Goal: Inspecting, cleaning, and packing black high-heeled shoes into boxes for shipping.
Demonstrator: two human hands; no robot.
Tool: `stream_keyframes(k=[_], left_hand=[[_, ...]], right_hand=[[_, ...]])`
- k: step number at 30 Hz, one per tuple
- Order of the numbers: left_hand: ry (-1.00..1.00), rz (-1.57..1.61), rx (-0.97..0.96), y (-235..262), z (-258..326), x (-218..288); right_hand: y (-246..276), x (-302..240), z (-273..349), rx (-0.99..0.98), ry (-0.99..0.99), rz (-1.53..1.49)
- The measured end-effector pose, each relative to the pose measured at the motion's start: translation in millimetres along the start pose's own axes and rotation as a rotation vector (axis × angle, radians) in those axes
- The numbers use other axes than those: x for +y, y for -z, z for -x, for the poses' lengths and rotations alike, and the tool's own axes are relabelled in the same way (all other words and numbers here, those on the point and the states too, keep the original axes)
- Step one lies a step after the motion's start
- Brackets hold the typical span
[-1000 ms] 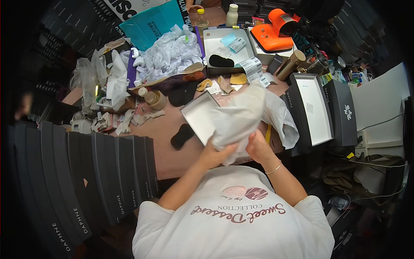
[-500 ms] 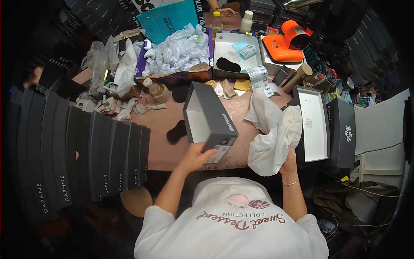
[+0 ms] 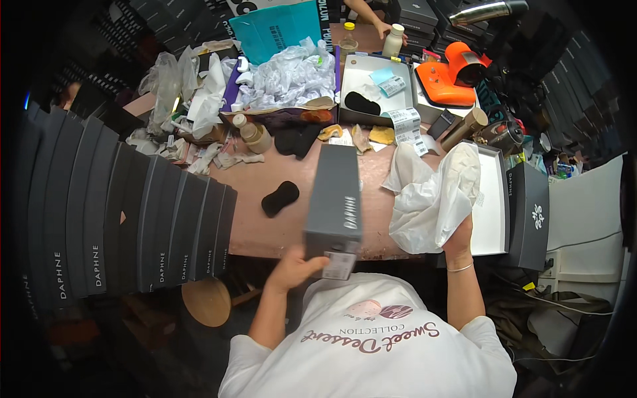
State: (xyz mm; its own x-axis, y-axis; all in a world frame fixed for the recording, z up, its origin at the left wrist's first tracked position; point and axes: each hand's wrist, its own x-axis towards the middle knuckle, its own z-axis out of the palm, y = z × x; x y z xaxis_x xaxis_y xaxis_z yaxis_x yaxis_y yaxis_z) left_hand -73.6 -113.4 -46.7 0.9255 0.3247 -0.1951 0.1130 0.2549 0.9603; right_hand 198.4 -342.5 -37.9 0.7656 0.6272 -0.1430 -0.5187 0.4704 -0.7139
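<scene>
A dark grey shoe box [image 3: 334,189] is tipped over the near part of the table, its inside turned out of sight. My left hand [image 3: 294,266] grips its near end, thumb beside a white label. My right hand [image 3: 458,240] is closed on crumpled white wrapping [image 3: 421,202], which looks thin and empty, though its inside is hidden. Part of the wrapping covers an open white-lined box tray [image 3: 492,215] at the right. A black oval pad [image 3: 280,198] lies on the pink tabletop [image 3: 265,232], left of the shoe box.
Stacked dark shoe boxes [image 3: 133,219] line the left side. Across the back stand a purple-edged box of crumpled white paper [image 3: 288,79], a white tray [image 3: 371,69] with labels, and an orange device [image 3: 448,79]. A co-worker's hand [image 3: 381,28] is beside a pale bottle [image 3: 393,41].
My left hand has turned the shoe box so its open side no longer shows, and brought it nearer. The wrapping shifted slightly right. The co-worker's hand moved toward the pale bottle.
</scene>
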Motion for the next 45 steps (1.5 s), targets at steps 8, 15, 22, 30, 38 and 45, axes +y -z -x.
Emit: stream_keyframes(k=[8, 15, 22, 30, 38, 45], left_hand=[[-0.030, -1.209, -0.365, -46, -58, -105], [0.161, -0.738, -0.271, 50, -26, -19], [-0.284, -0.737, -0.096, 38, -103, -55], [-0.282, -0.808, -0.322, 6, -130, -59], [0.285, -0.113, -0.257, -31, -170, -89], [0.694, 1.019, -0.407, -64, -166, -67]], right_hand=[[-68, 48, -31, -0.262, -0.243, 0.712], [-27, 215, -49, -0.481, -0.348, 1.451], [-37, 215, -8, -0.703, 0.216, 1.901], [28, 21, -8, 0.122, 0.200, 2.445], [-24, -25, -63, 0.090, 0.435, 2.136], [-139, -19, -9, -0.602, 0.472, 1.728]])
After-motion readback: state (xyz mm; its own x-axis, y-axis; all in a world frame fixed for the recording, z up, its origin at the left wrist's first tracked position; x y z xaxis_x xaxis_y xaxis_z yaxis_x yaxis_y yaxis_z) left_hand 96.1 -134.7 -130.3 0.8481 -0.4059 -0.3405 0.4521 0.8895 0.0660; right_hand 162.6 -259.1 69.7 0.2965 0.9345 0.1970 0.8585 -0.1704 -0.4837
